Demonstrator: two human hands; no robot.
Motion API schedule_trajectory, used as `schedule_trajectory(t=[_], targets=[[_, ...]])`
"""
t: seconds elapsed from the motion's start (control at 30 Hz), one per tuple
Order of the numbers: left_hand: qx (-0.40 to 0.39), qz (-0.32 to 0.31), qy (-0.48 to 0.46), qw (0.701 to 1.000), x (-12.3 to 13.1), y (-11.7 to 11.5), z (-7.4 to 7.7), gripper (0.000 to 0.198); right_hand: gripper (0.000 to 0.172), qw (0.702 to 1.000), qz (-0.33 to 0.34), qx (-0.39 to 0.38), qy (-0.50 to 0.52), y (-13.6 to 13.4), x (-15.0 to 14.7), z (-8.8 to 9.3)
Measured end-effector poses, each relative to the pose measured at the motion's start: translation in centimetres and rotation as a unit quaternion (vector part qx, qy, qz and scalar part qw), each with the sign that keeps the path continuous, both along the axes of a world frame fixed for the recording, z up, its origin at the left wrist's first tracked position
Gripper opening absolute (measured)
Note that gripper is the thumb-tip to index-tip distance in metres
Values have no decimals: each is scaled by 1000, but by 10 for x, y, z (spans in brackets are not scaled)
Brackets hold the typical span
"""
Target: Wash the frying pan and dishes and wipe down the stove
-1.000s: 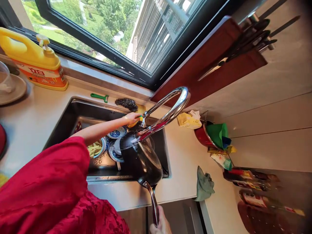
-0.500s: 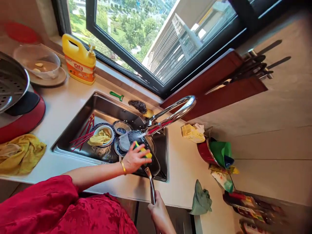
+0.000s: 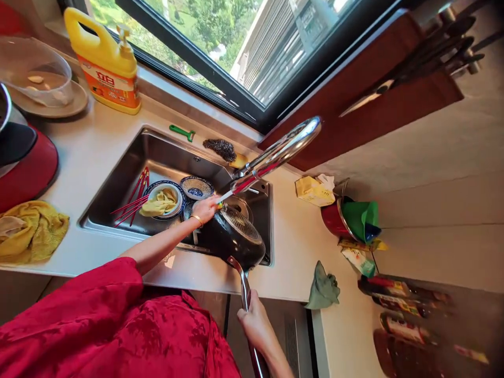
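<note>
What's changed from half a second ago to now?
The pan has turned, underside now showing. The left hand, with the sponge, moved from near the handle toward the faucet. The right hand keeps gripping the handle; white bowl and chopsticks stayed put.

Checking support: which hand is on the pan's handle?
The right hand, holding the handle; the left hand, with a gold bracelet, is at the far side of the pan.

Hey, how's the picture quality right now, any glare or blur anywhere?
Head view: daylight brightens the window, glare streaks the chrome faucet, small highlights dot the black pan, and the bottles at lower right look dim and blurred.
</note>
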State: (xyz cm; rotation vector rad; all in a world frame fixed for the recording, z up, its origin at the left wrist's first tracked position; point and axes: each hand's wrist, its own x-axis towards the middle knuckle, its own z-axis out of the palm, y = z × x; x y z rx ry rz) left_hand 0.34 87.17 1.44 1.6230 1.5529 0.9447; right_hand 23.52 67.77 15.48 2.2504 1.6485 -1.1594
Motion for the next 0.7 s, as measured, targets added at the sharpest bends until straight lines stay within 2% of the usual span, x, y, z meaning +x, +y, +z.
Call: schedule_trajectory(t=[0.1,0.2,0.3,0.37,0.4,0.5,0.6,0.7], targets=[[121,-39,78,989,23,-40,33,38,29,1000,-7,-9,7,11,-7,8],[223,-107,146,958,53,-74,63,35,30,999,-29,-24,22,28,-14,19],[301,-201,169,917,77,-86,71,31,27,997,-54,-44,15,41,-22,28],[324,-224,165,904,81,-81,67,30,27,995,-72,-57,23,47,-27,31],[325,-216,157,907,79,-75,64,31,27,994,-82,-62,35,49,-30,32],[278,-130,108,946,59,-45,49,33,31,990,-107,-69,62,52,-35,30],[142,2,28,989,25,-3,27,37,31,988,-123,-66,64,51,-39,25],[-29,61,-56,996,-1,32,3,39,29,988,-126,-60,63,48,-41,20]])
